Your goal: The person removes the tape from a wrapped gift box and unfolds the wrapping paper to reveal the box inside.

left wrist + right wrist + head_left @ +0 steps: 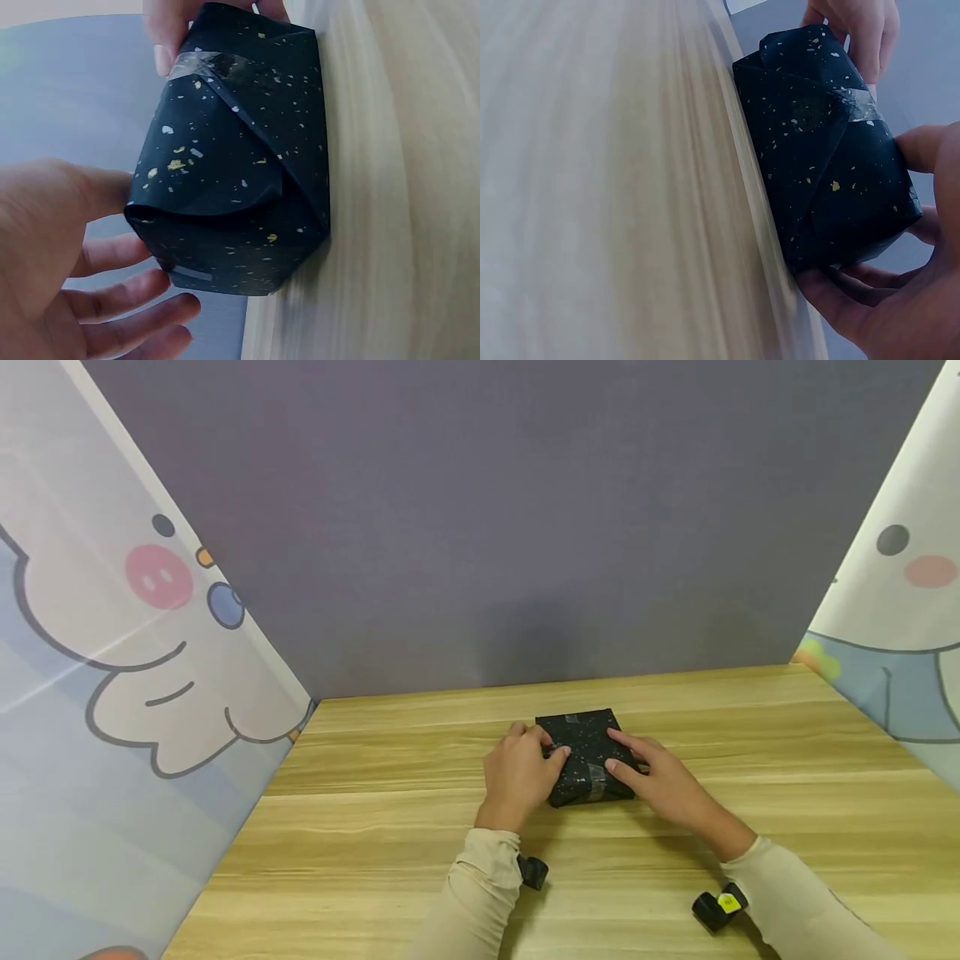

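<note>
A box wrapped in black paper with gold and white flecks (588, 745) lies flat on the wooden table, with clear tape across its top and near side. My left hand (519, 775) holds its left side, thumb on the upper edge and fingers at the end face. In the left wrist view a folded paper flap (240, 157) shows on the near side, its edge slightly lifted. On the right, my right hand (663, 783) grips the box with the thumb near the front corner and the fingers round the right end. The right wrist view shows taped paper folds (817, 157).
The wood-grain table (375, 827) meets a grey panel (510, 527) at the back. Cartoon-printed sheets stand at the left (112, 693) and right (915, 610). Black wrist devices (534, 872) hang below both sleeves.
</note>
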Demonstrator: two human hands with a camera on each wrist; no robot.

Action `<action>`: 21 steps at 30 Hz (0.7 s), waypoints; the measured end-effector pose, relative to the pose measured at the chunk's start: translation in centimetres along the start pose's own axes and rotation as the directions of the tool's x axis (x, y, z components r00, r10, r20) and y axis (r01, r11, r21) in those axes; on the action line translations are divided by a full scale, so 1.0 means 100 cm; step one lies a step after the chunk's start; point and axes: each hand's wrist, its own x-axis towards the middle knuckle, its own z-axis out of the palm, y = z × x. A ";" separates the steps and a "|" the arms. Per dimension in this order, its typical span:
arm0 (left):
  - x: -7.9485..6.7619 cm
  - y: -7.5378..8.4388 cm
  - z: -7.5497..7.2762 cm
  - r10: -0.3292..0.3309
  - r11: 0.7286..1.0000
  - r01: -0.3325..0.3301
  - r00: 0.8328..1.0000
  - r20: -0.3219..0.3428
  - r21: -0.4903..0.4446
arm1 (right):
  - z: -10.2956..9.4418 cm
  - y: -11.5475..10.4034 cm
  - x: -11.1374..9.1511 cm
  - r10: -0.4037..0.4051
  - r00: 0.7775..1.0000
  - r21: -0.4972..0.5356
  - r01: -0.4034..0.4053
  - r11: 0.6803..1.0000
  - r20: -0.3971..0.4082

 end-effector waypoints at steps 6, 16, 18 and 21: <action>0.002 -0.001 0.004 -0.024 1.000 0.024 1.000 0.001 -0.006 | -0.002 -0.002 0.000 0.017 1.000 -0.016 -0.017 1.000 0.008; 0.005 -0.003 0.013 -0.049 0.997 0.047 0.999 -0.020 -0.061 | -0.003 -0.001 0.001 0.036 0.999 -0.002 -0.036 0.999 0.027; 0.005 -0.004 0.013 -0.050 0.996 0.048 0.999 -0.021 -0.078 | -0.003 -0.001 0.001 0.032 0.999 0.002 -0.032 0.999 0.026; 0.004 -0.006 0.013 -0.053 0.993 0.051 0.998 -0.015 -0.102 | -0.002 0.000 0.001 0.025 0.999 0.004 -0.025 1.000 0.023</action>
